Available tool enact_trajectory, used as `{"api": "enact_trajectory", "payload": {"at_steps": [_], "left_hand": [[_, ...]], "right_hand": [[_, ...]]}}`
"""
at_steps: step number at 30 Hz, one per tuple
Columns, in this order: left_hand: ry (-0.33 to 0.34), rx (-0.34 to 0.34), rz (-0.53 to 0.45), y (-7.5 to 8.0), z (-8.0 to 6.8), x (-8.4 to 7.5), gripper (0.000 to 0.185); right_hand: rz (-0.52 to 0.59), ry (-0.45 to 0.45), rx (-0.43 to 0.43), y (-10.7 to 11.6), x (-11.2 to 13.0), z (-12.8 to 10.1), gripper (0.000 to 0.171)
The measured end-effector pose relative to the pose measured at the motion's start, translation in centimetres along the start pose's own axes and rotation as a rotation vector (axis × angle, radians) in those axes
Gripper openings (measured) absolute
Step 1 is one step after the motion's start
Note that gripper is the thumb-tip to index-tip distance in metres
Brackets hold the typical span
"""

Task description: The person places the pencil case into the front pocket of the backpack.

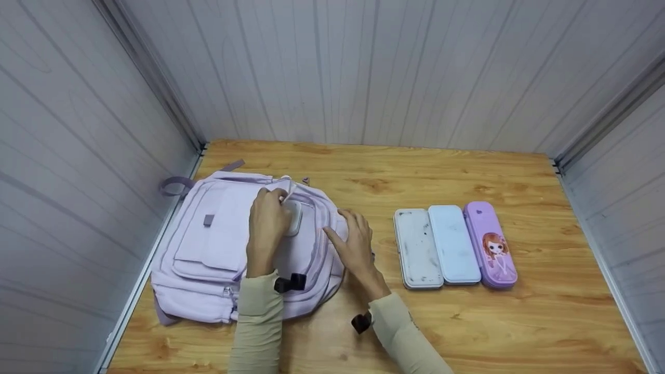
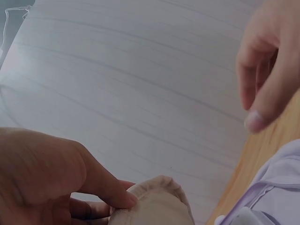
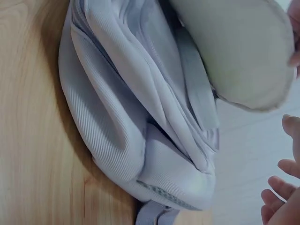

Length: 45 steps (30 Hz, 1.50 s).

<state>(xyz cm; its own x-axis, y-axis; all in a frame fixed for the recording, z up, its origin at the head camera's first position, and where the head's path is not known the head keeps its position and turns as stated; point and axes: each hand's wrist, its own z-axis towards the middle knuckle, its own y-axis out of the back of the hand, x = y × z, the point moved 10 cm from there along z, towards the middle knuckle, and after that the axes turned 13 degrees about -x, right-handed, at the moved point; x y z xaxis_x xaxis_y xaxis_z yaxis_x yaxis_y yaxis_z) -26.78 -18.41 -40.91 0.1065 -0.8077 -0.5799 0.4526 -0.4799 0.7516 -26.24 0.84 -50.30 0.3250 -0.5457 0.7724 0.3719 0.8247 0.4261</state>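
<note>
A pale lilac backpack [image 1: 218, 202] lies on the wooden table. My left hand [image 1: 269, 223] is over its front, and in the left wrist view the thumb and fingers pinch the edge of a pale fabric flap [image 2: 157, 206]. The flap stands lifted away from the bag, large in the right wrist view. Beneath the left hand shows a whitish item with a rounded corner [image 1: 295, 219], partly hidden by the hand. My right hand [image 1: 356, 241] is at the bag's right side, fingers spread and loosely bent, holding nothing.
Right of the bag, three flat cases lie side by side: a marked white case [image 1: 420, 249], a light blue case [image 1: 454, 244] and a purple case [image 1: 483, 221] with a cartoon girl. Pale panels [image 1: 343, 72] wall the table [image 1: 374, 166] at the back and sides.
</note>
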Motion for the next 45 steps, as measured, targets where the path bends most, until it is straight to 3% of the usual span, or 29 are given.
{"api": "enact_trajectory", "payload": {"at_steps": [8,18,24,29,33,45], "left_hand": [[-0.017,-0.009,-0.008,0.0,-0.1,-0.2,0.032],[-0.031,-0.006,-0.008,-0.1,-0.3,-0.1,0.032],[-0.036,-0.011,-0.023,-0.2,-0.3,-0.1,0.033],[-0.033,-0.013,-0.029,0.0,-0.3,0.0,0.032],[-0.028,-0.005,-0.031,-0.1,-0.3,0.1,0.033],[-0.018,-0.002,-0.042,-0.3,-0.2,0.1,0.030]], "right_hand": [[0.044,-0.060,-0.092,3.2,-1.9,-0.1,0.049],[0.059,-0.138,-0.183,7.0,-5.3,-2.3,0.047],[0.083,-0.267,-0.210,9.4,-8.1,-3.8,0.048],[0.030,-0.356,-0.264,11.4,-10.4,-4.9,0.048],[-0.030,-0.361,-0.323,12.9,-11.4,-5.4,0.047],[-0.187,-0.432,-0.373,16.2,-14.4,-7.5,0.051]]}}
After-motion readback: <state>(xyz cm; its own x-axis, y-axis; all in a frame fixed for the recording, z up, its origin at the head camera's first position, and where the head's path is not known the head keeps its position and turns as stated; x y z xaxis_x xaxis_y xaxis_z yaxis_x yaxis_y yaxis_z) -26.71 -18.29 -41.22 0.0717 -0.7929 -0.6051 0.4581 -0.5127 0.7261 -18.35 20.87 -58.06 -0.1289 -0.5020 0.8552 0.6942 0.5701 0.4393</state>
